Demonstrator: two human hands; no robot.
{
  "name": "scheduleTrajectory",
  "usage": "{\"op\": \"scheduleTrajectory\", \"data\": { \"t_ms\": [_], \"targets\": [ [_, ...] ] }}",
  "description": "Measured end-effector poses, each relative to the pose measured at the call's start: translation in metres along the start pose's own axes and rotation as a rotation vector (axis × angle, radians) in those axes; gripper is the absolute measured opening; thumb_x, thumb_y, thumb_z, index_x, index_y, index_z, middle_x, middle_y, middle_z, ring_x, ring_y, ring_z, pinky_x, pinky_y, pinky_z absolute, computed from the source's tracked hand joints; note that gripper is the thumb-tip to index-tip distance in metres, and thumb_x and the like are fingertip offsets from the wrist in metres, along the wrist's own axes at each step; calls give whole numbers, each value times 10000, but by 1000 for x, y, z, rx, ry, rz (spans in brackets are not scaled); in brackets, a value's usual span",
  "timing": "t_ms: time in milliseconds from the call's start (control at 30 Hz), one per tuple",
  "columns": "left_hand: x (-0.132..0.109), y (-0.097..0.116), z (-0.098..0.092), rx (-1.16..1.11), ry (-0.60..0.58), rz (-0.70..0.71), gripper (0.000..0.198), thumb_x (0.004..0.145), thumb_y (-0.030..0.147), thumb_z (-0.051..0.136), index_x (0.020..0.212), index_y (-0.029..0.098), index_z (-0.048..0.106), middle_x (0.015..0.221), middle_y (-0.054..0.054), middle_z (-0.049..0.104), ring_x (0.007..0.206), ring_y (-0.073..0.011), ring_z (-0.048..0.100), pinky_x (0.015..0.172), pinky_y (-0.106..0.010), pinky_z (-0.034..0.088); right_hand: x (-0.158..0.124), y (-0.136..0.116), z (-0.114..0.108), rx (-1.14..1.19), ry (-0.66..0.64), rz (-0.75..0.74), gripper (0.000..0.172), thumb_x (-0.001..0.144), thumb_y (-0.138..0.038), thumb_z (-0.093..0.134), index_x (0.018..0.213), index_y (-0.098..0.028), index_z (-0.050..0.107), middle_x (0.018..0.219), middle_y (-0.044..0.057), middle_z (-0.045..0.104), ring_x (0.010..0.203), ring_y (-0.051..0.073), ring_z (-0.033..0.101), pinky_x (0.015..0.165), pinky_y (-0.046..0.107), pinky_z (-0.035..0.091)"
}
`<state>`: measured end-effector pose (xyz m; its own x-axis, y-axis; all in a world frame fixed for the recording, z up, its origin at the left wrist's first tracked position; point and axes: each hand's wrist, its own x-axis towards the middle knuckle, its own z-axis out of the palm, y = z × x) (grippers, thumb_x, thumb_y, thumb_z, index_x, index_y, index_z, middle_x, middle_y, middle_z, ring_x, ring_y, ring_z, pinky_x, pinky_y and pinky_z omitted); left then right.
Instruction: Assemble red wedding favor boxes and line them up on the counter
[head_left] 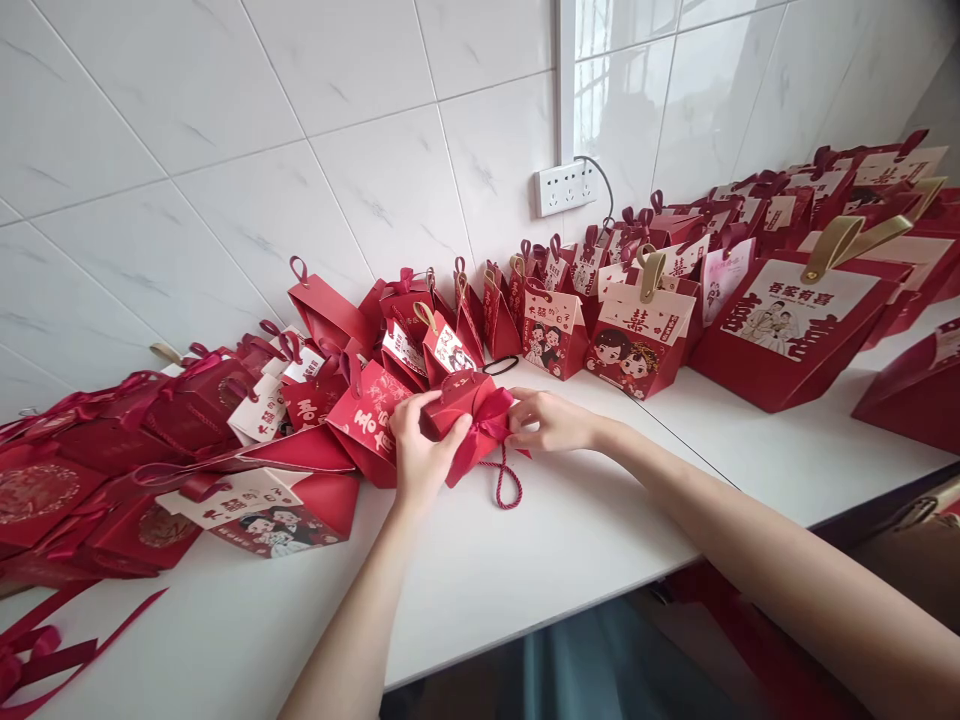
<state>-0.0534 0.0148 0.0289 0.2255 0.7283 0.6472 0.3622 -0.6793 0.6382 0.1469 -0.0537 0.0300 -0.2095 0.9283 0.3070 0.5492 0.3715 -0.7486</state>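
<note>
A small red gift box (452, 398) with a rounded flap on top stands on the white table in front of me. My left hand (424, 445) grips it from the left, thumb across its near side. Around the box runs a red satin ribbon (491, 415) gathered into a bow. My right hand (551, 420) has its fingers closed on the ribbon at the box's right side. A twisted red cord loop (510, 490) hangs from the box onto the tabletop. Close to my left hand leans a red box with gold characters (367, 415).
Red boxes (56, 490) crowd the left; printed bag-shaped boxes (637, 340) line the wall and right side. A large red box (795, 325) has a gold strap. Loose ribbon (45, 655) lies at lower left. A power strip (566, 188) is on the tiled wall. The table edge (540, 625) runs nearby.
</note>
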Motion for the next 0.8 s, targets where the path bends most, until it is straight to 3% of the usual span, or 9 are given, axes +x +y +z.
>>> {"op": "scheduleTrajectory", "data": {
  "t_ms": [100,200,300,567,800],
  "targets": [
    [0,0,0,69,3,23,364,694,441,723,985,239,638,1024,-64,588,1071,-280,529,1027,-502,387,1,1,1,-6,10,16,174,729,-247,631,571,-178,647,1007,58,624,761,161,612,726,294,516],
    [-1,-2,-1,26,17,13,337,733,416,683,1002,225,618,1138,-84,571,1152,-273,508,1041,-465,395,0,1,2,58,-17,19,175,740,-226,613,574,-175,640,1131,59,629,810,174,638,739,297,520],
    [1,-2,-3,-41,-6,-46,328,748,402,664,1011,216,600,1243,-98,546,1215,-273,489,1055,-448,397,-1,0,0,156,-34,33,174,737,-228,621,571,-176,623,1215,63,610,923,215,651,771,315,523],
    [3,5,-4,-238,7,-270,418,717,470,677,1023,194,611,1173,-102,598,1148,-276,544,1046,-441,402,-2,-6,-6,368,-69,111,175,692,-292,698,589,-171,627,1260,81,554,1022,260,626,792,345,530],
    [0,4,-9,-388,-191,-366,636,679,488,724,1201,229,469,1042,-48,626,936,-203,626,868,-343,487,-1,-6,-4,358,-100,122,178,702,-305,707,651,-158,620,1322,85,503,1095,250,582,843,324,501]
  ]
}}
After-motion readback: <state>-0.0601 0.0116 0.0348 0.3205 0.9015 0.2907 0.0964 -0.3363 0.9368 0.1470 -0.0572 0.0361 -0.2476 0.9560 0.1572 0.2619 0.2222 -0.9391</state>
